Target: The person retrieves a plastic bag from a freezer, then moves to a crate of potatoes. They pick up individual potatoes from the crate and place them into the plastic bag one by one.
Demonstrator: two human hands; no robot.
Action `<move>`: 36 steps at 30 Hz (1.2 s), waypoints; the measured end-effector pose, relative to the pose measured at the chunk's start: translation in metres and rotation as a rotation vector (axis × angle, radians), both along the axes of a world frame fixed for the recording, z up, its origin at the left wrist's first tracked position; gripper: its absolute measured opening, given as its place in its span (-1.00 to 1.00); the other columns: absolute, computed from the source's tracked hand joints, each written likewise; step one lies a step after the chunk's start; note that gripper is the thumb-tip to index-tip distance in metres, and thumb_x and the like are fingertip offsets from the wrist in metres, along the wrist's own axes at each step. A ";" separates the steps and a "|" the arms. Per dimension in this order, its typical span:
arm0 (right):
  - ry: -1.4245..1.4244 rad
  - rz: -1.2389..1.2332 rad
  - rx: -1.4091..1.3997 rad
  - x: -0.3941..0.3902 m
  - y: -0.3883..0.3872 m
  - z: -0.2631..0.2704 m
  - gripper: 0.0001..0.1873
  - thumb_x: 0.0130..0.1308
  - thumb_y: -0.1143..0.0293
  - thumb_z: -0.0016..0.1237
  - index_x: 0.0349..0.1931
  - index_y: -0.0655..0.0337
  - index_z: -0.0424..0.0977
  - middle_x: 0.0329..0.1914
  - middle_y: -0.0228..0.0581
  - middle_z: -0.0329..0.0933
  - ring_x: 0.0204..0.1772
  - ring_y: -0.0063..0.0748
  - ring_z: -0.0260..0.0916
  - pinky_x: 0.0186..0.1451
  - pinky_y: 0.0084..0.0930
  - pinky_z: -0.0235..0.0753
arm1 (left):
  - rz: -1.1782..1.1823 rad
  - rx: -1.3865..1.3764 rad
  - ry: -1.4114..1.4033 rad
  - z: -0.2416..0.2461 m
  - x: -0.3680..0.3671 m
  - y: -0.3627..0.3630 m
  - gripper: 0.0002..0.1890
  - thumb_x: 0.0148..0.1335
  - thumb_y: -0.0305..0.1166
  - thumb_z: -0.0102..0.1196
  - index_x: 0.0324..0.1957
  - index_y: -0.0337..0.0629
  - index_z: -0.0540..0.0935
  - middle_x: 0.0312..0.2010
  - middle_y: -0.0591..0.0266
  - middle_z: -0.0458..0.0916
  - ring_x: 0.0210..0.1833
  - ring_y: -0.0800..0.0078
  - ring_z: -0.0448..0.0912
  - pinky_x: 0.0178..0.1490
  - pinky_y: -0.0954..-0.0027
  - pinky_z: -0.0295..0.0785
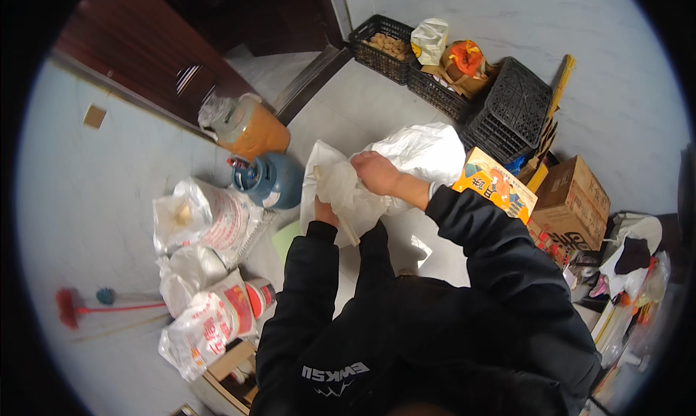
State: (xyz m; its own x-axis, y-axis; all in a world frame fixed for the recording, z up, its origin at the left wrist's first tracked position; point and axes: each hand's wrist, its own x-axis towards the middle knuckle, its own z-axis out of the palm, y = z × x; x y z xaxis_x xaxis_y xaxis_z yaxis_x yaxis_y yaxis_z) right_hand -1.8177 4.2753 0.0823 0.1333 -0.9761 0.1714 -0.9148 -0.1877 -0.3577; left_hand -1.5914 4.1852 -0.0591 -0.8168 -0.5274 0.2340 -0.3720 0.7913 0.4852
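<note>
In front of my legs is a white plastic sack (312,168) with a thin translucent liner (340,190) bunched at its mouth. My right hand (375,172) is closed on the gathered plastic at the upper right of the mouth. My left hand (326,213) reaches to the lower left of the liner; folds of plastic cover its fingers, so its grip is hidden. A bulging white sack part (421,149) lies beyond my right wrist, and I cannot tell whether it belongs to the same sack. What the sack holds is not visible.
Blue (274,179) and orange (255,127) gas cylinders stand left, near an open white sack (204,217). Black plastic crates (380,62) line the wall, one overturned crate (511,108) nearer. A yellow printed box (495,185) and cardboard carton (573,204) sit right. A dark door (163,40) is upper left.
</note>
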 end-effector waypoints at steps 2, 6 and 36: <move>-0.137 0.065 0.115 -0.039 -0.026 0.001 -0.32 -0.07 0.47 0.18 0.17 0.26 0.31 0.20 -0.04 0.33 0.28 -0.02 0.22 0.27 -0.31 0.30 | 0.011 0.318 0.211 -0.022 -0.024 -0.038 -0.57 0.29 -0.45 -0.02 0.21 -0.23 0.34 0.13 0.15 0.45 0.16 0.30 0.45 0.14 0.32 0.42; -0.916 -0.062 0.313 -0.078 -0.067 -0.009 -0.14 0.04 0.39 0.21 0.36 0.12 0.07 0.31 -0.07 0.20 0.34 -0.04 0.17 0.30 -0.26 0.30 | 0.051 1.168 0.643 -0.028 -0.110 -0.099 -0.58 0.30 -0.41 -0.02 0.20 -0.25 0.35 0.12 0.17 0.46 0.12 0.34 0.47 0.13 0.32 0.42; -1.139 -1.185 0.294 -0.473 -0.283 -0.200 -0.74 0.19 0.32 -0.07 -0.24 0.32 0.55 -0.25 -0.20 0.60 -0.21 -0.35 0.52 -0.15 -0.40 0.47 | 1.048 1.398 0.461 -0.049 -0.391 -0.529 -0.55 0.41 -0.08 -0.25 -0.31 -0.34 0.44 -0.54 0.02 0.59 -0.60 0.36 0.48 -0.52 0.44 0.39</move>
State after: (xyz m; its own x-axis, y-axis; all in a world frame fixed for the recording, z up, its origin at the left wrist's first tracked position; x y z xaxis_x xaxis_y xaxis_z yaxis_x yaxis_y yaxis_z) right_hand -2.2909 3.9919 -0.1178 -0.7089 -0.4536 -0.5401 0.2434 0.5613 -0.7910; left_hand -1.9826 3.6564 -0.1083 -0.0558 -0.7119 -0.7001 -0.0522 -0.6982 0.7140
